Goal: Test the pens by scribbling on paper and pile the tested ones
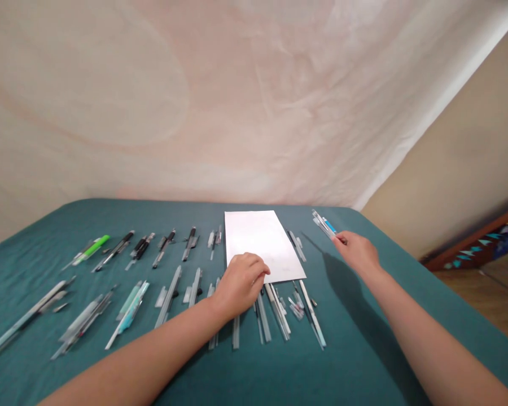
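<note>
My right hand [358,251] is raised over the right side of the table, pinching a small bundle of clear pen parts [323,224] with a blue piece among them. Its shadow falls on the cloth below. My left hand [244,282] lies at the lower edge of a white rectangular sheet or board [258,239], fingers curled in. Whether anything is inside those fingers is hidden. Under and beside that hand are clear pen tubes [261,318]. A white pen barrel [312,313] with a light-blue tip lies to its right.
Groups of taken-apart pens lie in two rows on the green tablecloth [152,361]: a bright green pen [92,249], black-gripped pens [143,247] and a teal pen [133,310] among them. A pale curtain [237,101] hangs behind the table.
</note>
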Action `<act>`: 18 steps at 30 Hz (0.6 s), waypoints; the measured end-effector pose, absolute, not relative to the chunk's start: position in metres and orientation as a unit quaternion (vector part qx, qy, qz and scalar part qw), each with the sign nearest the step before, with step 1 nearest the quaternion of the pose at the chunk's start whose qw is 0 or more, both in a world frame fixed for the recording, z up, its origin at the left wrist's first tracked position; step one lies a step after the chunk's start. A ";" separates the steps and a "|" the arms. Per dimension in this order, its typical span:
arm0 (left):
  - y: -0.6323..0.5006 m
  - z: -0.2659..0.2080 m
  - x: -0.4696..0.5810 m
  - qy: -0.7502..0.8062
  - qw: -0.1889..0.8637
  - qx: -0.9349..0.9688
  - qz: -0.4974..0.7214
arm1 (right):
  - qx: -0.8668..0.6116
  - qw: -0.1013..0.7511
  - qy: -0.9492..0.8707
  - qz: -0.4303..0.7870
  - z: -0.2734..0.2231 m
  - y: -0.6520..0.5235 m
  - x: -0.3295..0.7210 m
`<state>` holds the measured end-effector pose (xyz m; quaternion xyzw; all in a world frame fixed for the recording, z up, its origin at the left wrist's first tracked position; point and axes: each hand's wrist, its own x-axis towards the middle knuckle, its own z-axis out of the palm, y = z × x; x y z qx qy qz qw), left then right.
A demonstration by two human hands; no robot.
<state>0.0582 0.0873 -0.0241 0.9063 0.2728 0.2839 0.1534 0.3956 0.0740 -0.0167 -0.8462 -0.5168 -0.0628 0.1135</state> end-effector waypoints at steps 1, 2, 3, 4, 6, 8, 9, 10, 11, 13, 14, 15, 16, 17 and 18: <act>0.086 -0.025 0.059 0.271 0.145 0.911 0.276 | -0.853 0.096 -0.509 -0.067 -0.020 0.080 0.401; 0.086 -0.026 0.059 0.270 0.140 0.913 0.271 | -0.857 0.086 -0.504 -0.070 -0.023 0.086 0.404; 0.085 -0.026 0.059 0.270 0.136 0.915 0.267 | -0.859 0.081 -0.501 -0.071 -0.026 0.091 0.405; 0.084 -0.026 0.059 0.270 0.135 0.916 0.264 | -0.861 0.074 -0.497 -0.073 -0.028 0.096 0.405; 0.083 -0.026 0.059 0.270 0.136 0.917 0.261 | -0.865 0.062 -0.491 -0.077 -0.032 0.104 0.402; 0.083 -0.026 0.059 0.269 0.139 0.917 0.259 | -0.867 0.053 -0.488 -0.080 -0.035 0.109 0.398; 0.083 -0.026 0.059 0.269 0.141 0.917 0.259 | -0.868 0.049 -0.488 -0.081 -0.036 0.112 0.396; 0.083 -0.026 0.058 0.269 0.143 0.917 0.258 | -0.868 0.045 -0.487 -0.082 -0.037 0.113 0.394; 0.083 -0.026 0.058 0.268 0.146 0.917 0.258 | -0.869 0.041 -0.487 -0.083 -0.038 0.114 0.393; 0.083 -0.026 0.058 0.268 0.151 0.915 0.260 | -0.869 0.035 -0.486 -0.089 -0.038 0.114 0.389; 0.083 -0.026 0.059 0.269 0.153 0.914 0.261 | -0.868 0.033 -0.486 -0.093 -0.038 0.113 0.386; 0.083 -0.026 0.059 0.270 0.152 0.914 0.261 | -0.867 0.031 -0.488 -0.097 -0.037 0.112 0.383; 0.083 -0.026 0.059 0.270 0.151 0.915 0.259 | -0.864 0.031 -0.492 -0.101 -0.035 0.110 0.380; 0.083 -0.026 0.059 0.270 0.150 0.916 0.257 | -0.860 0.032 -0.499 -0.104 -0.033 0.107 0.376; 0.083 -0.026 0.059 0.269 0.149 0.917 0.253 | -0.855 0.034 -0.507 -0.105 -0.031 0.103 0.371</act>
